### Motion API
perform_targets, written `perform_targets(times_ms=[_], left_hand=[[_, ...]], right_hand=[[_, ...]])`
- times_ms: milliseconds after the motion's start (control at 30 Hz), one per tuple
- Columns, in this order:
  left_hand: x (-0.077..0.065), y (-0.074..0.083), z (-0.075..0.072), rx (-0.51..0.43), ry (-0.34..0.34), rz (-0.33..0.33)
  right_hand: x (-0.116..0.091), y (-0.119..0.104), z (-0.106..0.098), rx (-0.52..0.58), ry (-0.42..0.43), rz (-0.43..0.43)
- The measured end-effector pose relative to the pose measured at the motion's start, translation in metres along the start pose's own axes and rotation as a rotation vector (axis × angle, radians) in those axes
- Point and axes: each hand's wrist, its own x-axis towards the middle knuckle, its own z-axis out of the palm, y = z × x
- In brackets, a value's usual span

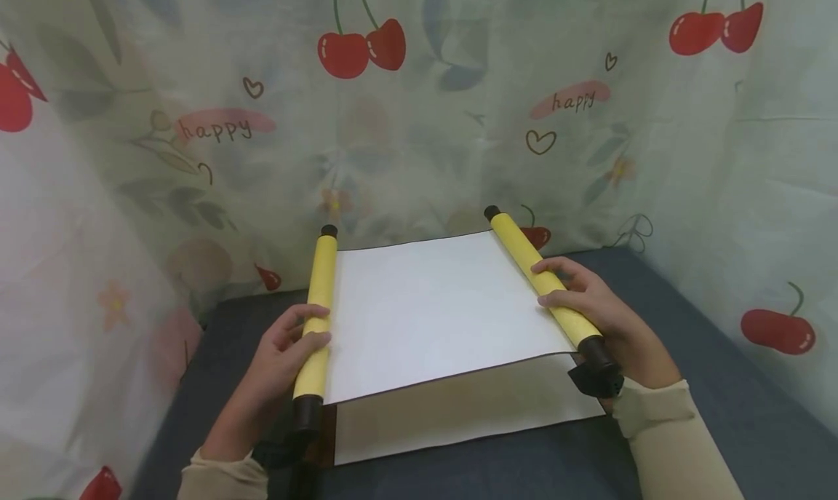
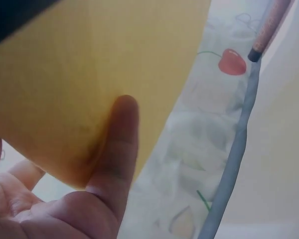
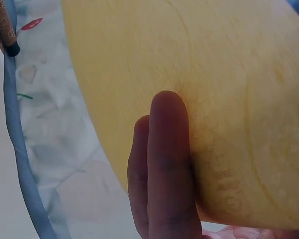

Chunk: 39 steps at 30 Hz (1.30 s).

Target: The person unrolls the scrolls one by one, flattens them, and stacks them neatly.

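Note:
A scroll with a blank white sheet (image 1: 439, 303) is spread between two yellow rolls with dark end knobs, raised above the table. My left hand (image 1: 265, 372) grips the left yellow roll (image 1: 321, 282), its thumb and fingers curled round it. On the other side, my right hand (image 1: 609, 314) holds the right yellow roll (image 1: 517, 245) the same way. Close up, the yellow surface (image 2: 89, 64) fills much of the left wrist view, with a fingertip pressed on it. Two fingers (image 3: 170, 149) lie against the roll in the right wrist view.
Under the raised scroll, another pale sheet (image 1: 458, 416) lies on the dark grey table (image 1: 681, 325). A brown patterned rod (image 2: 271, 27) with a dark tip shows in the left wrist view. Cherry-print cloth (image 1: 406, 143) hangs behind and at both sides.

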Motion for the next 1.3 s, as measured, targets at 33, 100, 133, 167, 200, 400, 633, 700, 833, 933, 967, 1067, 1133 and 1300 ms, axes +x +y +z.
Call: perform_targets(times_ms=[33, 100, 133, 167, 200, 400, 633, 700, 833, 933, 967, 1067, 1133, 1300], left_hand=[[0.000, 0.001, 0.000, 0.001, 0.004, 0.003], [0.000, 0.002, 0.001, 0.002, 0.015, 0.011], [0.000, 0.002, 0.002, -0.001, 0.020, 0.013], [0.000, 0.002, 0.002, -0.001, 0.024, 0.014], [0.000, 0.002, 0.002, -0.001, 0.029, 0.015], [0.001, 0.003, 0.001, 0.029, 0.062, -0.008], [0.001, 0.005, 0.000, -0.006, 0.097, -0.007], [0.000, 0.005, 0.001, -0.003, 0.087, -0.002], [0.000, 0.005, 0.003, 0.002, 0.081, 0.007], [-0.001, 0.005, 0.002, 0.015, 0.085, 0.007], [-0.001, 0.005, 0.002, 0.020, 0.082, 0.003], [0.000, 0.005, 0.000, 0.039, 0.079, 0.007], [0.000, 0.005, -0.002, 0.048, 0.079, 0.006], [-0.001, 0.006, -0.003, 0.041, 0.073, 0.003]], right_hand=[[-0.001, 0.000, -0.002, -0.004, 0.001, 0.004], [-0.002, 0.000, -0.005, -0.003, 0.001, 0.005], [-0.003, 0.000, -0.007, -0.002, 0.002, 0.004], [-0.003, 0.000, -0.009, -0.001, 0.002, -0.001], [-0.003, 0.000, -0.010, 0.003, 0.000, -0.005], [-0.006, -0.001, -0.019, -0.050, 0.014, -0.022], [-0.007, -0.001, -0.025, -0.085, 0.017, -0.005], [-0.007, -0.002, -0.026, -0.081, 0.023, 0.012], [-0.009, -0.005, -0.027, -0.088, 0.043, 0.026], [-0.010, -0.005, -0.029, -0.077, 0.037, 0.023], [-0.011, -0.005, -0.029, -0.068, 0.030, 0.019], [-0.012, -0.005, -0.029, -0.038, 0.017, 0.010], [-0.012, -0.005, -0.030, -0.024, 0.015, 0.011], [-0.012, -0.003, -0.039, -0.041, 0.000, 0.013]])
